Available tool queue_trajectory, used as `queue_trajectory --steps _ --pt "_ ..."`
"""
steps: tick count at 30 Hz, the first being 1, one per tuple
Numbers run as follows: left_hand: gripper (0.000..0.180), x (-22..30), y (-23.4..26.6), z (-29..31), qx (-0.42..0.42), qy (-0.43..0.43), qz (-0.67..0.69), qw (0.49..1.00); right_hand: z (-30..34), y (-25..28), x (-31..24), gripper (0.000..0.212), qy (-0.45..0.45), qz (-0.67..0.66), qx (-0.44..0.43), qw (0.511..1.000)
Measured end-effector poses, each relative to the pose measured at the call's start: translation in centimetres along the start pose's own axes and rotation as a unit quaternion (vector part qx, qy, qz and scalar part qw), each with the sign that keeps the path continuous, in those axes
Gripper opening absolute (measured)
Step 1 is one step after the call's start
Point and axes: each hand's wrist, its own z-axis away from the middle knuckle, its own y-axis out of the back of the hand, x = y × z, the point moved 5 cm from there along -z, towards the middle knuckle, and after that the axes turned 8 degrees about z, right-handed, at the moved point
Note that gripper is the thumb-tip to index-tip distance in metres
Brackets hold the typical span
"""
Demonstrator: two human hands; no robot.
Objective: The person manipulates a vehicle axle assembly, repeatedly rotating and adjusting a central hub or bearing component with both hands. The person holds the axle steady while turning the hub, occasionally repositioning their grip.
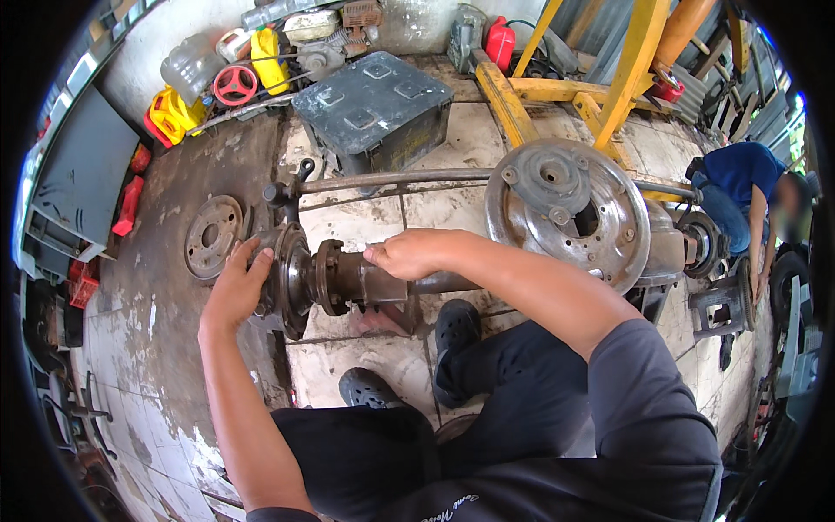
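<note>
A greasy metal axle (444, 283) stretches across in front of my legs. On its left end sits a wheel hub (296, 278) with a wide round flange. My left hand (235, 283) is cupped against the hub's outer end, thumb apart from the fingers. Further right, my right hand (413, 252) is closed over the top of the axle housing beside the bolted flange (329, 277); its fingertips are partly hidden. A large round metal backing plate (509, 204) stands by my right forearm. Behind the axle runs a long steel rod (400, 177).
A round metal plate (213, 237) lies on the floor at left. Beyond the rod stands a black lidded box (374, 104). Yellow steel frame legs (504, 96) rise behind. At far right a person in blue (739, 174) bends over metal parts. A grey cabinet (78, 165) stands left.
</note>
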Motion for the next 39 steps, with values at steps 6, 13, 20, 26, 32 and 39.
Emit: queue_trajectory --steps 6,13,20,26,32,39 --pt "0.061 -0.5 -0.4 -0.3 -0.011 -0.002 0.013 1.0 -0.5 -0.4 0.4 0.068 -0.005 -0.011 -0.02 1.0" --pt "0.059 -0.4 -0.2 -0.1 0.011 -0.016 -0.014 1.0 0.5 0.3 -0.5 0.07 -0.011 0.019 -0.019 1.0" --pt "0.059 -0.1 -0.1 0.0 -0.005 -0.015 -0.004 1.0 2.1 1.2 -0.7 0.068 -0.051 0.066 -0.049 0.995" --pt "0.06 -0.8 -0.4 0.1 0.005 -0.003 -0.004 1.0 0.6 0.1 0.2 0.065 -0.009 0.024 0.006 1.0" --pt "0.062 -0.5 0.0 -0.1 -0.002 0.006 -0.01 1.0 0.4 -0.1 -0.4 0.062 0.006 0.031 -0.006 0.999" --pt "0.061 -0.1 -0.2 0.0 -0.007 0.005 -0.005 1.0 -0.6 -0.9 -0.1 0.062 0.019 -0.01 0.024 0.999"
